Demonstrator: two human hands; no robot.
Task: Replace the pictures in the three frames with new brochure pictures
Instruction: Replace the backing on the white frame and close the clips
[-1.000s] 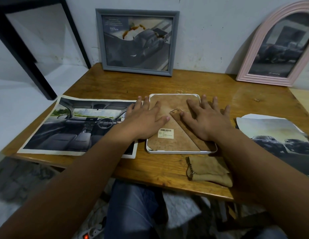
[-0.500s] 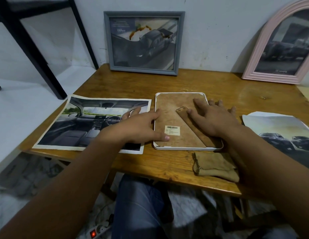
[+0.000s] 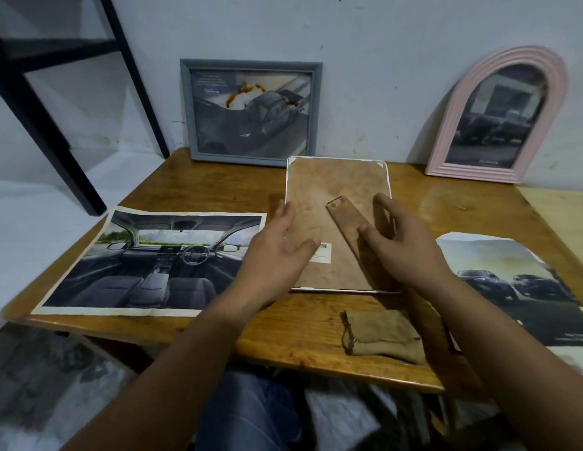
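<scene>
A white frame (image 3: 335, 190) faces me back side up, its brown backing board and stand strut showing, its far end tilted up off the wooden table (image 3: 202, 190). My left hand (image 3: 277, 255) grips its left edge, thumb across the backing near a barcode sticker. My right hand (image 3: 400, 252) holds the right edge, thumb on the strut. A grey frame (image 3: 186, 109) and a pink arched frame (image 3: 459, 102) lean on the wall, each with a car picture. A car-interior brochure picture (image 3: 147, 265) lies at the left, another with dark cars (image 3: 498, 271) at the right.
A folded brown cloth (image 3: 381, 336) lies near the table's front edge, just below the white frame. A black metal stand (image 3: 39, 118) rises at the far left beside the table. My knees are under the front edge.
Both hands went from lying flat on the frame's back to gripping its side edges. The frame's far end has come up off the table.
</scene>
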